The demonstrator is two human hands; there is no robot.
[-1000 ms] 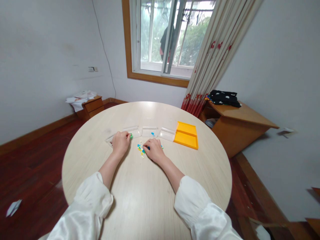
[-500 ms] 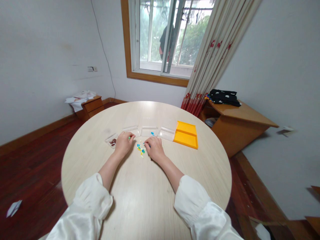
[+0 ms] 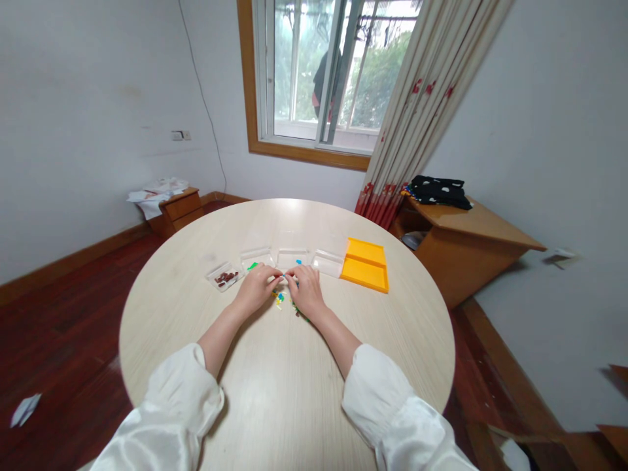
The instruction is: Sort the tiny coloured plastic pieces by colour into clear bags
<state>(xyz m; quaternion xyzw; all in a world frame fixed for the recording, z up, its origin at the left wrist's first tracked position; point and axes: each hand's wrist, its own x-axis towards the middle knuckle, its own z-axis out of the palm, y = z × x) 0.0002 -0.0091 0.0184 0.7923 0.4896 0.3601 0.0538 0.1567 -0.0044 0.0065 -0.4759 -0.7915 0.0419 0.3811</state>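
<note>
My two hands rest close together on the round table (image 3: pixel 275 392), with their fingertips almost touching. My left hand (image 3: pixel 256 289) has its fingers curled and pinched over a small pile of coloured pieces (image 3: pixel 279 299). My right hand (image 3: pixel 307 290) is also curled and pinched, just in front of a clear tray (image 3: pixel 293 255) holding a blue piece. The pinched fingers hide whatever either hand grips. A green piece (image 3: pixel 252 266) lies in the clear tray (image 3: pixel 258 254) behind my left hand.
Further left, a clear tray (image 3: pixel 224 277) holds brown pieces. To the right stand another clear tray (image 3: pixel 328 263) and an orange tray (image 3: pixel 366 265). A wooden desk (image 3: pixel 471 242) with dark cloth stands at the right, beside the window curtain.
My left hand has moved right from the green tray to the pile, leaving a green piece in that tray. My right hand has edged forward towards the blue tray.
</note>
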